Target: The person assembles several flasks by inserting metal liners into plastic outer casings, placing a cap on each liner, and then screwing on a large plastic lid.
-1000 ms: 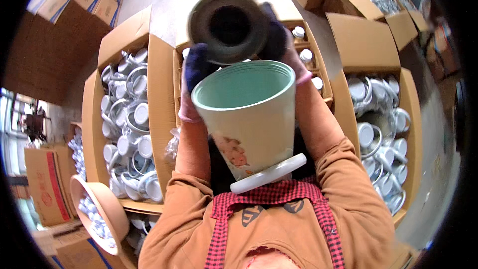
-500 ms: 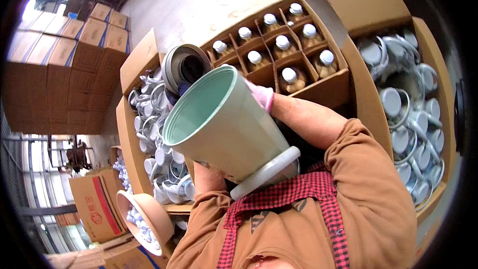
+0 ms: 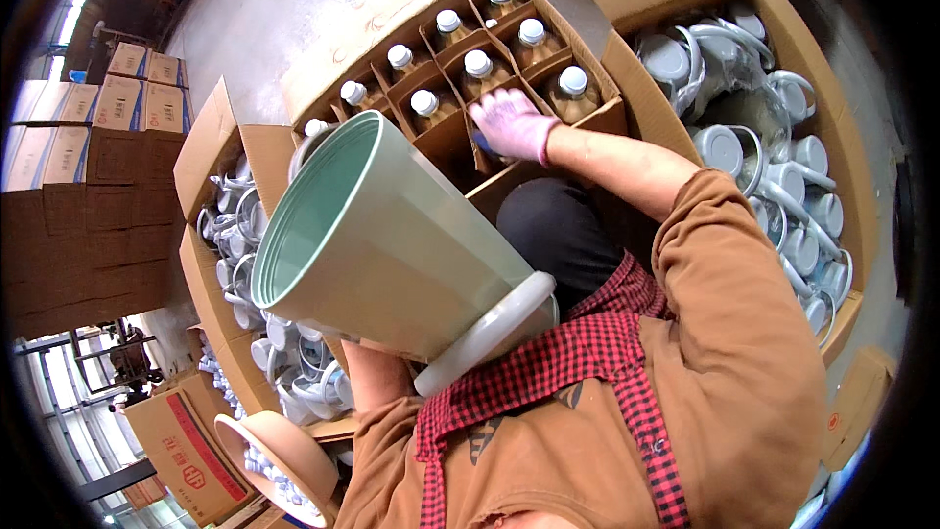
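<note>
A large, hollow pale green tapered tub [image 3: 411, 245] lies tilted in front of my body, its wide mouth toward the upper left. A white round base [image 3: 490, 328] closes its lower end, against my checked apron. My left forearm [image 3: 377, 372] goes behind the tub, and my left hand is hidden there. Just past the tub's mouth shows the edge of a grey rim [image 3: 305, 155]. My right hand [image 3: 514, 125], in a pinkish glove, reaches into the divided carton [image 3: 612, 116]. Its fingers curl down at a cell beside white-capped bottles [image 3: 478, 66]; what they grip is hidden.
Cartons of grey-lidded, handled flask parts stand at left [image 3: 211, 274] and right [image 3: 852, 167]. A peach basin [image 3: 294, 431] holding small white-blue pieces is at lower left. Stacked cartons [image 3: 127, 176] stand farther left. Grey floor [image 3: 264, 29] shows behind the bottle carton.
My right hand has left the tub's far side and moved into the bottle carton. The tub has shifted left in view, and the grey rimmed piece is now mostly behind it.
</note>
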Demonstrator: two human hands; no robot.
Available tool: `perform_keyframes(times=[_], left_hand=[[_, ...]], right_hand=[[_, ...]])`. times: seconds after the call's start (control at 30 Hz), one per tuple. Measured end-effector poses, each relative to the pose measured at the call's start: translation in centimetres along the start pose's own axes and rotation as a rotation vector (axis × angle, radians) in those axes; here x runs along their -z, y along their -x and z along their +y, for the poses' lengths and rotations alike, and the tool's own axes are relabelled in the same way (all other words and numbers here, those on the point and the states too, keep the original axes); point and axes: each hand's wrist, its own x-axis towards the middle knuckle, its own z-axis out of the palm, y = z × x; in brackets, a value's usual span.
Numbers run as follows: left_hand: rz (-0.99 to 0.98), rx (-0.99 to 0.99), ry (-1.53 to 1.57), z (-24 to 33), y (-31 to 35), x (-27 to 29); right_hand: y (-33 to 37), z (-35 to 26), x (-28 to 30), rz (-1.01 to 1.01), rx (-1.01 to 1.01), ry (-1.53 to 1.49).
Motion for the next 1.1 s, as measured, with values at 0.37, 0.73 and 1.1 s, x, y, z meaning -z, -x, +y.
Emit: perform_keyframes(times=[0.37,0.73,1.1], left_hand=[[0.061,0.332,-0.178,-9.2,4.9,4.1],[-0.092,-0.024,0.062,4.0,-2.4,-2.5],[-0.227,-0.159,0.264,16.4,-9.9,-1.5]], right_hand=[[-0.7,0.1,-0.5,-0.167,-0.029,-0.139],[2.7,4.5,28.8,0.994,0.026,-0.712],[-4.2,-2.3,28.7,0.402,0.437,-1.313]])
